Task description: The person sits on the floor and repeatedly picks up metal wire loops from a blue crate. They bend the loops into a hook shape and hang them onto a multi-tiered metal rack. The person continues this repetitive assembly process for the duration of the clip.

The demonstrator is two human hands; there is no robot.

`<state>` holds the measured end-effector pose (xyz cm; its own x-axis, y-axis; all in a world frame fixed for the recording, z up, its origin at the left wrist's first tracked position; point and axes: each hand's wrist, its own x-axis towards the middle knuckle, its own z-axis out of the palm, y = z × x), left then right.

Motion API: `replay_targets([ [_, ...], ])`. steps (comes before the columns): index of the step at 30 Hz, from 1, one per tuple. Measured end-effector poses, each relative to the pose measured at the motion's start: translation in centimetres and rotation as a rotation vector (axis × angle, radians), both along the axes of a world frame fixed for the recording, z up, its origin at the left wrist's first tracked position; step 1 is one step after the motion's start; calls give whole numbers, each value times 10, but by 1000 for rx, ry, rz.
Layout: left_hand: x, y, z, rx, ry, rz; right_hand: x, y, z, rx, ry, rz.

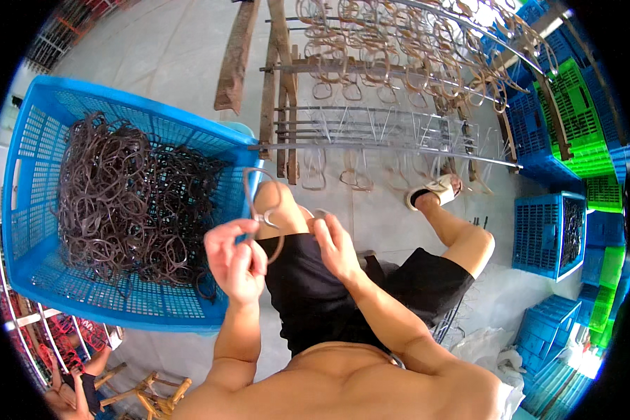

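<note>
A thin translucent brown eyeglass frame [279,199] is pinched in my left hand [236,260], near its bridge. One rim rises above the fingers and the other hangs below, over my knee. My right hand [337,246] is apart from it, a little to the right, with thumb and fingers pressed together. Whether a small thing sits between those fingertips I cannot make out. Left of my left hand stands a large blue plastic basket [136,316] with a heap of dark brown eyeglass frames [112,203] tangled inside.
A wooden rack [267,105] with metal rods stands ahead, hung with rows of brown frames [371,52]. Blue crates [539,234] and green crates [570,119] are stacked at right. Another person [77,392] sits at lower left beside a wooden stool [162,399].
</note>
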<state>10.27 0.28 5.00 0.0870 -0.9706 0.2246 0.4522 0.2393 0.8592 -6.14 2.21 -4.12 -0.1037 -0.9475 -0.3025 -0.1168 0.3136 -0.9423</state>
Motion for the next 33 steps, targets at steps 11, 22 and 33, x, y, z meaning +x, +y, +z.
replay_targets([
  [11, -51, -24, -10, 241, -177, -577, -134, 11, 112, -340, 182, 587],
  [22, 208, -83, -216, 933, -1716, 177, -376, 62, 91, -719, -271, -893],
  [33, 139, -102, -105, 776, -2108, 229, -439, -32, 25, -612, -383, -1102],
])
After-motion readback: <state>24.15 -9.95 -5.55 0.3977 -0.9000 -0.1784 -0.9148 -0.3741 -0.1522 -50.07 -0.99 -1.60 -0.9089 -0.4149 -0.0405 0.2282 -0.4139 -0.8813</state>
